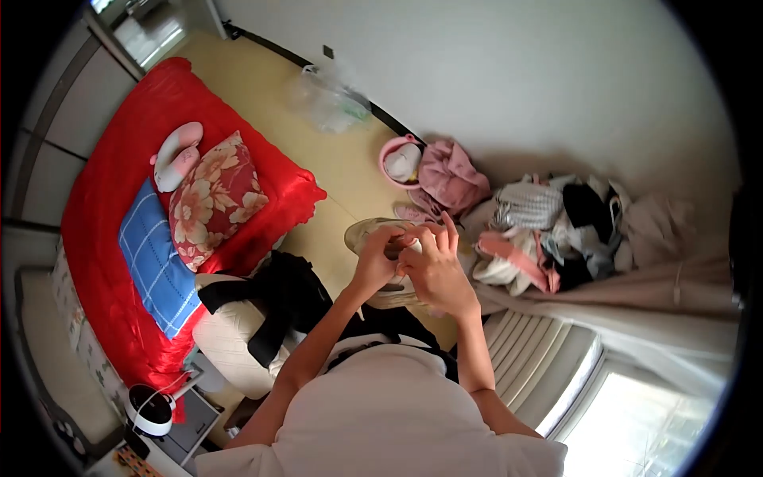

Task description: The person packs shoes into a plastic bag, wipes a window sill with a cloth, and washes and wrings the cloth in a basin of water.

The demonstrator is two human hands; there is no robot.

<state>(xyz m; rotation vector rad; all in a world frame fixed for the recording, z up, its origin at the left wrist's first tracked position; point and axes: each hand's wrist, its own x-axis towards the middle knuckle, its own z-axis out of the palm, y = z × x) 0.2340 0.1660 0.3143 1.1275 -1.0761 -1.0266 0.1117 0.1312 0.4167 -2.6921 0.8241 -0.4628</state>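
Yellow floor (278,103) — both hands' fingers (429,237) curled around white object (416,246).

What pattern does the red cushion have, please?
The cushion has large pale flowers, shown in the head view.

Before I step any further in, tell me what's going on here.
A person stands with the left hand and right hand together in front of the body, fingers around a small white thing, mostly hidden, so I can't tell what it is. To one side, a flowered pillow lies on a red cover; across the room, clothes are heaped by the wall.
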